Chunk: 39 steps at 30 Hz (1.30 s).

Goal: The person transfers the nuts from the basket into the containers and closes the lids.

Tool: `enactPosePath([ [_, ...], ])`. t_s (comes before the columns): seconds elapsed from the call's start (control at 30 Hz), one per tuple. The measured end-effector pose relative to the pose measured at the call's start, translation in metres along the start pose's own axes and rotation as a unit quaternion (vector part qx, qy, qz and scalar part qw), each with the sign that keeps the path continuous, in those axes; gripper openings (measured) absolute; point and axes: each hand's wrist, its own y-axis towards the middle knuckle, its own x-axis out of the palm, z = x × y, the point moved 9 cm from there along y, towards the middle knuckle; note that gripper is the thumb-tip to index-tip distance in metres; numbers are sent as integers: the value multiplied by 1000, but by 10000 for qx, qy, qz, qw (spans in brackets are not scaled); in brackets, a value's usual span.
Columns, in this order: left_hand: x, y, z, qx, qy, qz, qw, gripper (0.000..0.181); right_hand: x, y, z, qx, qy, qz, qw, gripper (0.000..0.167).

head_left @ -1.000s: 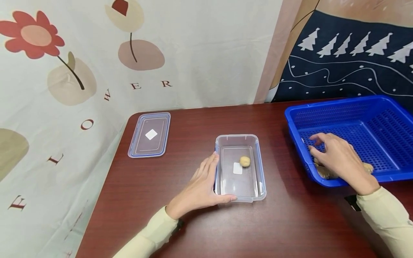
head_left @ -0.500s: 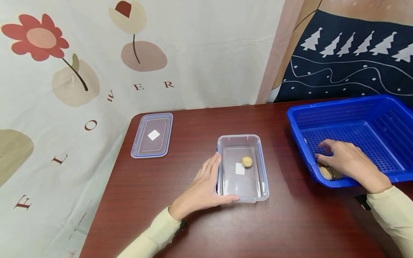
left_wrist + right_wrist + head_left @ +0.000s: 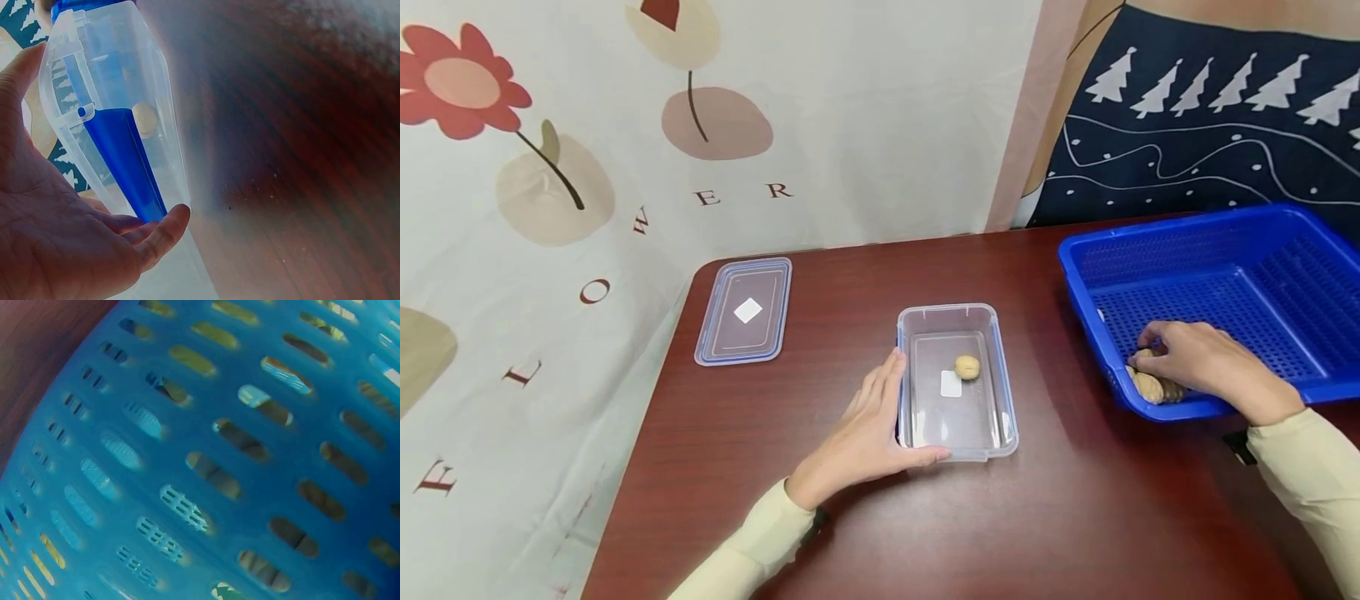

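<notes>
A clear plastic container (image 3: pixel 955 425) stands uncovered on the table, one walnut (image 3: pixel 967 367) inside beside a white square label. My left hand (image 3: pixel 857 433) rests against it, straight fingers along its left wall and thumb along the near wall. In the left wrist view, the fingertips (image 3: pixel 178 217) touch the container's side, near a blue clip flap. At the right, my right hand (image 3: pixel 1198 358) reaches into the blue basket (image 3: pixel 1086 325) and pinches a walnut between thumb and fingers. Other walnuts (image 3: pixel 1148 387) lie below that hand in the near left corner. Basket slots fill the right wrist view, hiding the hand.
A clear lid (image 3: pixel 763 333) with a blue seal and a white label lies flat at the table's back left. Behind the reddish-brown table (image 3: pixel 850 292) hang a flower-print cloth (image 3: pixel 880 125) and a dark cloth with white trees (image 3: pixel 1187 158).
My right hand has come down deeper into the basket's near left corner, and thumb and fingers have closed around a walnut. The left hand and the container keep their places.
</notes>
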Motion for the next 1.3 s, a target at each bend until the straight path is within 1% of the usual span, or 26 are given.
enactPosePath([
  [0.23,-1,1,-2,-83,-31,10,10000,138,0,1,5,159,-67,-261,9995,49],
  [0.33,-1,1,-2,-86,-19,9,10000,138,0,-1,7,237,-29,-254,9994,49],
  [0.4,-1,1,-2,-90,-35,20,10000,138,-1,-2,7,250,20,-169,9995,49],
  [0.63,1,1,-4,-154,-41,-63,9999,139,-9,-7,2,128,307,458,9984,42],
  [0.8,1,2,-3,-46,-40,33,10000,139,-17,-11,-3,-40,400,929,9949,39],
  [0.9,-1,4,-1,21,-35,116,9999,139,-24,-13,-6,-143,450,1318,9902,38],
  [1.03,-2,3,1,97,-50,186,9998,138,-29,-19,-13,-317,579,1819,9811,31],
  [1.17,-2,1,1,95,-51,173,9998,139,-30,-23,-21,-479,632,2084,9748,28],
  [1.3,-1,0,0,74,23,110,9999,139,-31,-27,-25,-488,678,2335,9688,31],
])
